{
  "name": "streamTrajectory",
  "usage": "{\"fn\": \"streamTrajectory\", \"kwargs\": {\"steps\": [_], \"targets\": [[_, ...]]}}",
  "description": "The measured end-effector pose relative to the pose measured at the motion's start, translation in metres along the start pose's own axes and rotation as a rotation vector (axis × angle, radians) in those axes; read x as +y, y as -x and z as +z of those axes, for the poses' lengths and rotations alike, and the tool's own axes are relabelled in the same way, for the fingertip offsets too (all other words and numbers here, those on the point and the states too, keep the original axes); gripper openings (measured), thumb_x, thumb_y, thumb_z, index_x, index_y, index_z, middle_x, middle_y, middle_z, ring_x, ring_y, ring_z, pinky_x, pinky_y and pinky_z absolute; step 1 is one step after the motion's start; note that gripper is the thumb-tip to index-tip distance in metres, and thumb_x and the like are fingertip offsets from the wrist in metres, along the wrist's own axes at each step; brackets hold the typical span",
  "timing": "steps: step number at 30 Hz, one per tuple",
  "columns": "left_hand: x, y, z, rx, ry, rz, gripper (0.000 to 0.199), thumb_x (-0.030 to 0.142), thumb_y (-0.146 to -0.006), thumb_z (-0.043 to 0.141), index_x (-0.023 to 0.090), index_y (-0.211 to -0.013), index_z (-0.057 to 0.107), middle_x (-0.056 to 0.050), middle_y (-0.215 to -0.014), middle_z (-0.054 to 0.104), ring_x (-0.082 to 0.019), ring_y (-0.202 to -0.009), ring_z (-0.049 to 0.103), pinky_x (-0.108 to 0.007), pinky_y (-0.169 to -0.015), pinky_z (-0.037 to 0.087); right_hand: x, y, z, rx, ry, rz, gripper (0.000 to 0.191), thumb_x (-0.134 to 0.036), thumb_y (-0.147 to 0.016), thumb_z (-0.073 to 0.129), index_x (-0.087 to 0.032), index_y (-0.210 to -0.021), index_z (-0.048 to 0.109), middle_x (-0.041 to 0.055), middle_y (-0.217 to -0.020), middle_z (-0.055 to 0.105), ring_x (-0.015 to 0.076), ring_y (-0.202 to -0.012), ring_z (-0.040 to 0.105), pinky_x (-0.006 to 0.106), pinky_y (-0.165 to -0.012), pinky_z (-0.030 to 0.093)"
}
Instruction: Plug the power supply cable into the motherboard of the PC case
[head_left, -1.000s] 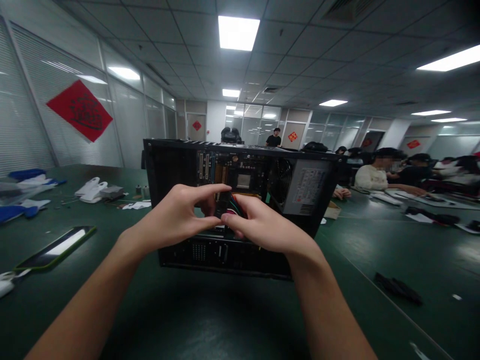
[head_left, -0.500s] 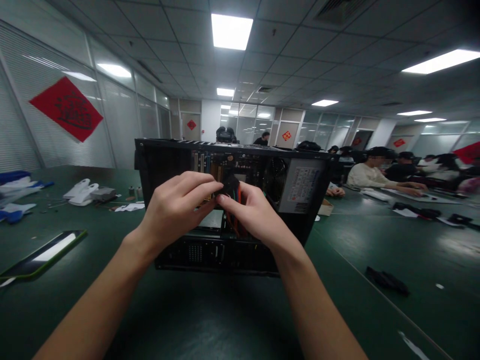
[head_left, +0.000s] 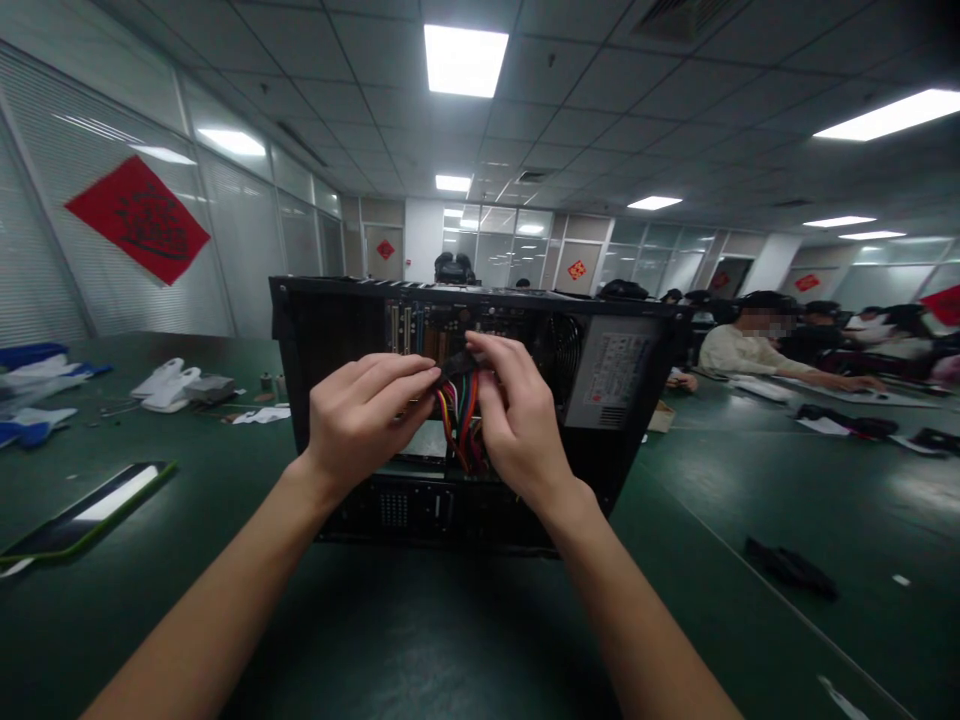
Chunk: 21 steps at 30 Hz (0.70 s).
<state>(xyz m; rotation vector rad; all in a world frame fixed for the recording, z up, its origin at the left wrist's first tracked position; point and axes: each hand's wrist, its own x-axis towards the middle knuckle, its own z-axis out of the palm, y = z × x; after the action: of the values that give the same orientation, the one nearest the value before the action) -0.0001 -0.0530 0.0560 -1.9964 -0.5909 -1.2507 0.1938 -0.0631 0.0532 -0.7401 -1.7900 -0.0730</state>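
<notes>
An open computer case [head_left: 337, 310] lies on its side-edge in front of me, its inside facing me. Between my hands is a bundle of coloured power cables [head_left: 463, 425] with a black connector [head_left: 459, 369] at its upper end. My left hand [head_left: 367, 415] pinches the connector's left side with its fingertips. From the right, my right hand [head_left: 521, 410] closes around the cables and the connector's right side. Behind the hands are the motherboard [head_left: 427, 325], a fan [head_left: 559, 345] and a silver power supply [head_left: 611, 370] with a label. The connector's far end is hidden.
On the green table [head_left: 420, 640] at left lie a phone [head_left: 94, 508] with a green edge, a white plastic bag [head_left: 169, 385] and a grey pouch [head_left: 210, 390]. A black cloth-like item [head_left: 789, 567] lies at right. Another person [head_left: 750, 350] sits farther right.
My right hand has shifted right and raised its fingers over the connector, so more of the coloured cables shows. My left hand stays nearly in place.
</notes>
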Motion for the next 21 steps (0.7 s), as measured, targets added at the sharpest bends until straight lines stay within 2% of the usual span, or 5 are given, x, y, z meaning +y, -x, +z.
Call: {"fn": "streamTrajectory", "kwargs": {"steps": [3,6,12,16,21], "targets": [[-0.003,0.004,0.009,-0.022,0.011,-0.025,0.017,0.022,-0.088,0.063,0.019,-0.103,0.071,-0.008,-0.106,0.075,-0.020,-0.096,0.070,-0.034,-0.084,0.057,0.016,0.006,0.002,-0.061,0.256,-0.190,0.041,-0.015,-0.097,0.037,-0.021,-0.133,0.057,0.0124,-0.136,0.052,0.0245,-0.126,0.048,0.040,-0.104,0.045],[-0.005,0.008,0.020,-0.137,0.026,-0.019,0.017,0.023,-0.090,0.061,0.018,-0.102,0.072,-0.008,-0.104,0.075,-0.020,-0.093,0.070,-0.034,-0.082,0.057,0.033,0.015,0.006,-0.180,0.411,-0.205,0.040,-0.017,-0.098,0.039,-0.019,-0.133,0.057,0.0142,-0.127,0.057,0.0253,-0.119,0.051,0.039,-0.100,0.047],[-0.007,0.020,0.041,-0.418,0.056,-0.079,0.020,0.022,-0.093,0.056,0.017,-0.104,0.072,-0.008,-0.108,0.074,-0.022,-0.101,0.070,-0.036,-0.087,0.059,0.077,0.032,0.013,-0.484,0.566,0.090,0.033,-0.017,-0.097,0.041,-0.018,-0.124,0.061,0.0126,-0.114,0.060,0.0231,-0.106,0.058,0.031,-0.088,0.048],[-0.007,0.031,0.054,-0.496,0.059,-0.219,0.025,0.027,-0.096,0.053,0.020,-0.111,0.071,-0.007,-0.116,0.072,-0.023,-0.106,0.069,-0.036,-0.087,0.059,0.104,0.035,0.010,-0.523,0.506,0.278,0.024,-0.012,-0.090,0.049,-0.014,-0.109,0.064,0.0108,-0.115,0.061,0.0199,-0.111,0.057,0.028,-0.095,0.044],[-0.006,0.034,0.081,-0.704,0.048,-0.229,0.028,0.025,-0.095,0.052,0.024,-0.118,0.069,-0.005,-0.122,0.070,-0.025,-0.108,0.068,-0.037,-0.086,0.056,0.105,0.035,0.010,-0.546,0.542,0.298,0.017,-0.016,-0.087,0.053,-0.016,-0.099,0.065,0.0099,-0.110,0.062,0.0213,-0.105,0.060,0.029,-0.088,0.045]]}}
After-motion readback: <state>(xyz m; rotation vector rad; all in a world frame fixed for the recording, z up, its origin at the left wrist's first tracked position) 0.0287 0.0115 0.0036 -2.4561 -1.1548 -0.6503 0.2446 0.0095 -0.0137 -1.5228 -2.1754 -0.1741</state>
